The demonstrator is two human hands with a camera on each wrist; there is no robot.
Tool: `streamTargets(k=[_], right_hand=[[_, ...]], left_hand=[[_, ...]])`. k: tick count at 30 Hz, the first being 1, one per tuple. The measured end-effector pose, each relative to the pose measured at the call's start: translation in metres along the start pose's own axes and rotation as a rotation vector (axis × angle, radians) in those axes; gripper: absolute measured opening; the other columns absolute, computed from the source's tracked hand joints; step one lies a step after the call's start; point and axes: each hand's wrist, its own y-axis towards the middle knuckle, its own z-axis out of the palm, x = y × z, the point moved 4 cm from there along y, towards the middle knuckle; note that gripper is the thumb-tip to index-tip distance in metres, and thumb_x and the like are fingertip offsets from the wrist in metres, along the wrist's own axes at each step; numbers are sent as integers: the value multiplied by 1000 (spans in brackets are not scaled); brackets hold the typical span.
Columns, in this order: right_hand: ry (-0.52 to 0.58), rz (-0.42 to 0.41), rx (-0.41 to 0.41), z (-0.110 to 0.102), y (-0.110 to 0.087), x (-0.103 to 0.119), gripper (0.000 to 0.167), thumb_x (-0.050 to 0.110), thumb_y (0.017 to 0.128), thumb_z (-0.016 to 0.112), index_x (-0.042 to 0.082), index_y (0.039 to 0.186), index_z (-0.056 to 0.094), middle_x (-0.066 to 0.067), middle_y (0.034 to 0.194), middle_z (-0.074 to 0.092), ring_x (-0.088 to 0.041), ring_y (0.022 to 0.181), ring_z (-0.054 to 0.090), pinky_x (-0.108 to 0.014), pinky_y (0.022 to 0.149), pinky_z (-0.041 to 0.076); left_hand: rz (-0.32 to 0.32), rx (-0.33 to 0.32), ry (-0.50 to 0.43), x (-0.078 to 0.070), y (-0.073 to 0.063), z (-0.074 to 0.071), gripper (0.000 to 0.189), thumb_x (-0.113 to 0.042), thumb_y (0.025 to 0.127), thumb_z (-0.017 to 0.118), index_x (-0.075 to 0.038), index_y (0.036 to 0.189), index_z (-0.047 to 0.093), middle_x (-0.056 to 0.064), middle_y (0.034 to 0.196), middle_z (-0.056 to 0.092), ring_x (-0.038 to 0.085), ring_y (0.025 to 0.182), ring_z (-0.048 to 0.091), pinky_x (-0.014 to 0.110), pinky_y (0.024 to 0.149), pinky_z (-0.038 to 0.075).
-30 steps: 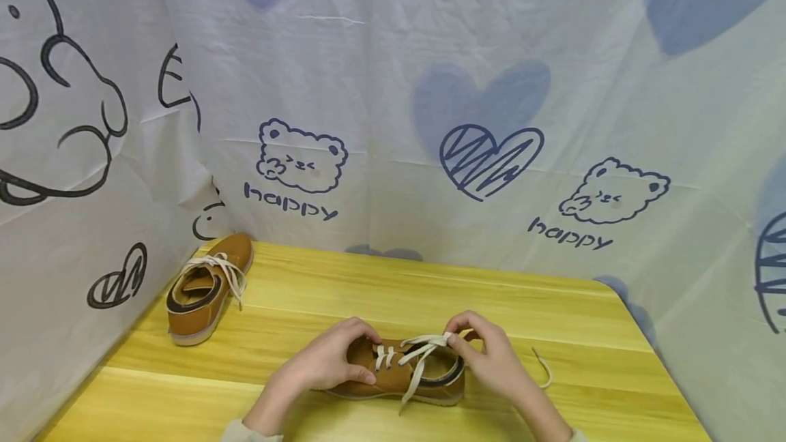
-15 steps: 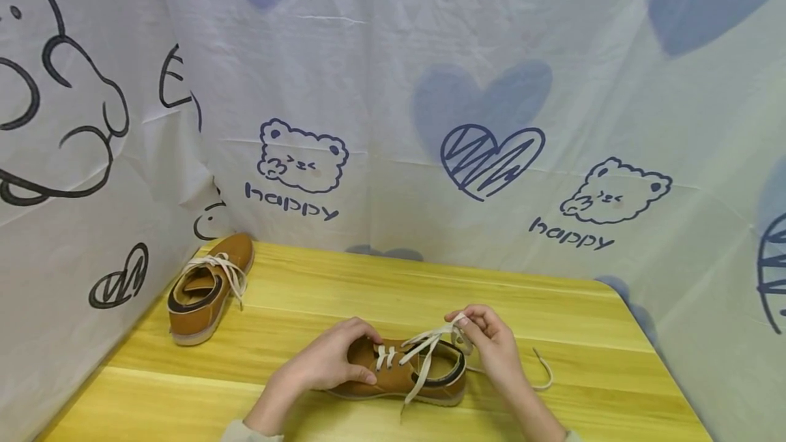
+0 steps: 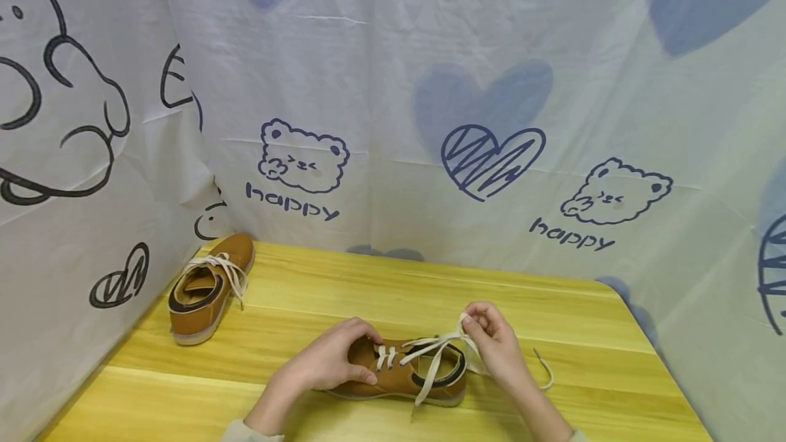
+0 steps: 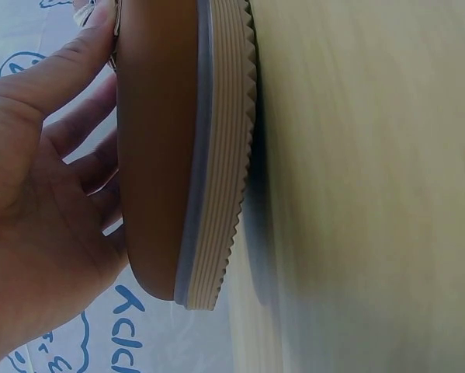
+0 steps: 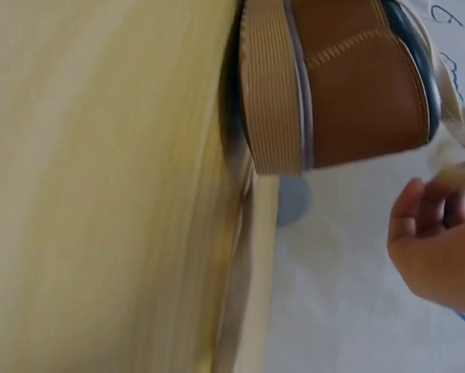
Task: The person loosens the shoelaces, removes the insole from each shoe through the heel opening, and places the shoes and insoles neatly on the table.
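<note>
A brown shoe (image 3: 396,382) with a ribbed pale sole lies at the front middle of the table, toe to the left. My left hand (image 3: 325,359) grips its toe end, thumb on the near side and fingers on the far side. In the left wrist view that hand (image 4: 42,179) lies along the shoe's upper. My right hand (image 3: 496,341) pinches the off-white shoelace (image 3: 450,337) above the heel opening. One loose strand hangs over the shoe's near side. In the right wrist view the curled fingers of the right hand (image 5: 442,233) are beside the heel (image 5: 364,101).
A matching brown shoe (image 3: 199,319) with off-white laces stands at the table's back left. A lace end (image 3: 544,368) lies on the yellow wood-grain table (image 3: 552,305) right of the right hand. A printed white cloth (image 3: 393,87) hangs behind and along the left side.
My right hand has moved up and to the right, drawing the shoelace with it. The loose strand has shifted right. The left hand has stayed on the shoe.
</note>
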Motion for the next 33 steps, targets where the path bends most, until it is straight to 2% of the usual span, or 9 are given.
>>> streamTargets(k=[7,10,13,17,21,23,27,29,33], right_hand=[[-75,87,180,-9,1,2,20,9,100,66,-4,114,62,1,79,58,-9,70,52,-23,65,47],[-129,70,264,-15,2,5,22,6,98,68,-7,115,63,-5,86,64,-9,74,57,-24,68,50],[-200,61,300,-21,4,7,21,8,98,69,-5,115,68,-15,99,70,-10,82,63,-26,74,54],[-206,105,265,-27,6,6,22,14,104,64,-3,116,72,-19,113,72,-10,88,64,-29,78,56],[-53,192,175,-28,7,-1,27,11,107,57,-10,122,66,-14,114,72,-10,89,66,-26,80,58],[38,236,132,-27,8,-5,28,7,107,54,-13,126,62,-9,109,71,-9,89,66,-23,79,57],[175,314,72,-27,8,-11,25,6,108,50,-10,124,60,0,90,64,-8,78,58,-19,66,51],[203,330,69,-27,7,-11,22,8,109,49,-7,121,60,2,81,57,-7,72,53,-19,62,47],[216,339,83,-31,7,-9,20,11,109,49,-2,115,63,5,77,52,-4,64,47,-18,58,43]], left_hand=[[-6,-1,-3,-1,-1,0,52,-37,80,89,-19,124,67,-4,130,62,30,132,54,56,112,43],[-1,-4,-10,-2,-1,0,52,-37,80,90,-19,124,67,-4,130,62,31,132,54,56,112,43],[5,-6,-15,-2,-2,-1,52,-37,80,90,-19,123,67,-3,130,62,32,131,54,57,112,43],[-4,-3,-14,-1,-2,-1,51,-37,81,89,-20,123,67,-4,130,61,31,132,54,56,112,43],[-8,-1,-12,-1,-2,-1,51,-36,81,89,-21,124,67,-4,131,61,31,132,53,56,113,43],[-4,-2,-14,-1,-2,-1,51,-37,81,89,-20,124,67,-4,131,61,32,132,53,57,112,43],[1,-2,-19,-2,-2,-1,52,-37,81,89,-19,124,67,-3,131,61,32,132,53,57,112,43],[2,-1,-20,-2,-1,-1,52,-38,81,89,-19,124,67,-3,131,61,32,132,54,57,112,43],[-1,-2,-16,-3,-1,-1,53,-39,81,89,-19,125,67,-4,130,61,31,132,54,57,112,43]])
